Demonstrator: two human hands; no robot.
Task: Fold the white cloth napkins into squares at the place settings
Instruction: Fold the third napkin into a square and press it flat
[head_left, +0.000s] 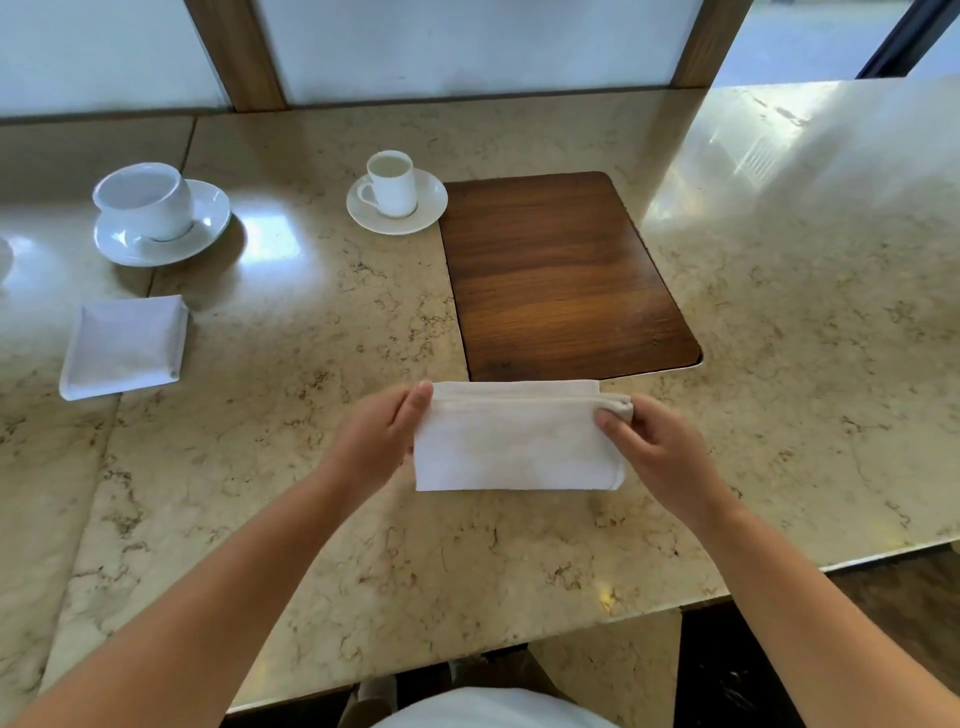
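The right hand pinches the top right corner of the napkin, and the left hand holds the left end. It's a long rectangle on the marble table, just below the wooden mat. If the layers slip, the square will probably come out crooked, unlike the folded napkin on the left.

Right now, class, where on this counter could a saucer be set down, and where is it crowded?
Free: the bare marble right of the wooden board, and the stretch between the folded napkin and the board. Crowded: the near middle, where left hand and right hand hold the napkin, and around both cups.
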